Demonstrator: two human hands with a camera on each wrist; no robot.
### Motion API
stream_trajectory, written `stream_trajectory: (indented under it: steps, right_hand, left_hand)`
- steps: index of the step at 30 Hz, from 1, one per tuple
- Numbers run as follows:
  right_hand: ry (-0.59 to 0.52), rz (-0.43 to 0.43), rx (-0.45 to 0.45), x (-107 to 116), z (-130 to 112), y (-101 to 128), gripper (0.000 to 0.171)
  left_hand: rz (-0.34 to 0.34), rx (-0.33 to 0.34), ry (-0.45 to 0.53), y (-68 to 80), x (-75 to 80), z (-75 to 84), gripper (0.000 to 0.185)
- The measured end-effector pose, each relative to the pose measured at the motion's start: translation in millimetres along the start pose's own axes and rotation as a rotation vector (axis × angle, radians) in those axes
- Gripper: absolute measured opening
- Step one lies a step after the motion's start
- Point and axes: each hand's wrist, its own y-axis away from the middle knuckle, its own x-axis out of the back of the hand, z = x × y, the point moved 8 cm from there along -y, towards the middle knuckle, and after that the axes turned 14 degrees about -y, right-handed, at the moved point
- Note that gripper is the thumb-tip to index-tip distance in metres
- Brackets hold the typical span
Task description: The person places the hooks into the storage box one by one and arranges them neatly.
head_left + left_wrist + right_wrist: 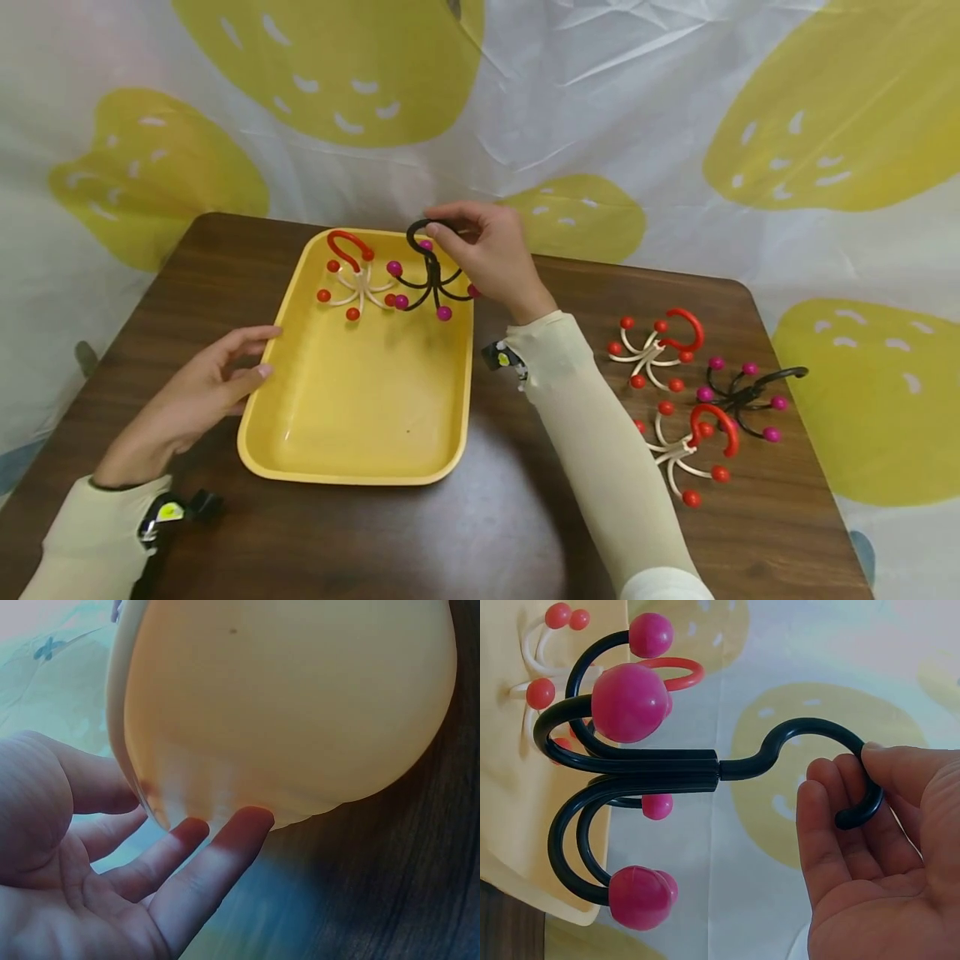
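Right hand (495,254) pinches top hook of black multi-arm plastic hanger with magenta ball tips (431,279), over far end of yellow plastic tray (360,467); white-and-red hanger (356,279) beside it in tray; left hand (191,392) open, fingertips touching tray's left rim.

L hand (202,383) flat, fingers straight, relaxed. R hand (491,250) raised, fingers curled, pinching; arm stretched fwd.
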Motion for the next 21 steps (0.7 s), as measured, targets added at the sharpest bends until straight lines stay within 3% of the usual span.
stream_trajectory:
  steps: [21]
  right_hand:
    - [0.031,-0.038,-0.111,-6.1,34.7,-11.9,0.019]
  left_hand:
    - [-0.003,0.002,-0.02,-7.3,-1.8,3.2,0.061]
